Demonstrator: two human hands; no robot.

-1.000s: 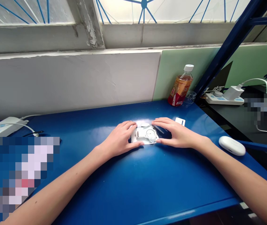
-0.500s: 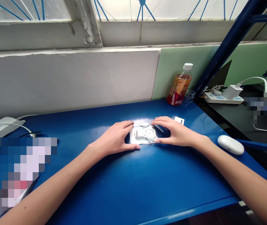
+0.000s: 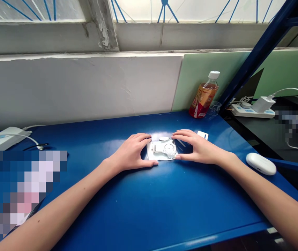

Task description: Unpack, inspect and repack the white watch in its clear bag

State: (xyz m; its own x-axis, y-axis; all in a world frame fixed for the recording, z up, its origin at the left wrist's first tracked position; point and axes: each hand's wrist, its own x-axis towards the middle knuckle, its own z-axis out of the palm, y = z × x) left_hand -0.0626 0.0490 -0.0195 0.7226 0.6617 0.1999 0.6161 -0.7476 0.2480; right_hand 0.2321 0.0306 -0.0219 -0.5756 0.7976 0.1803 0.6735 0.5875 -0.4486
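A pale wristwatch (image 3: pixel 169 149) with a round dial lies on a small shiny white sheet or pouch (image 3: pixel 149 153) on the blue desk. Just behind the dial is a small round pale disc (image 3: pixel 164 138). My left hand (image 3: pixel 132 153) rests at the sheet's left side, thumb stretched toward its near edge and fingertips at its far corner. At the right side my right hand (image 3: pixel 194 148) mirrors it, thumb and fingers apart at the sheet's corners. Both hands look open; whether the fingertips press on the sheet, I cannot tell. Thin pale strips (image 3: pixel 181 143) show under the right hand.
A small white card (image 3: pixel 202 135) lies beyond my right hand. A drink bottle (image 3: pixel 203 96) stands at the back right beside a clear plastic ring (image 3: pixel 214 108). A white rounded case (image 3: pixel 261 164) sits near the right edge. Power strips (image 3: pixel 5 137) with cables lie at both sides.
The whole view has shifted slightly, so things appear a little further right. Both hands keep their places around the watch and sheet.
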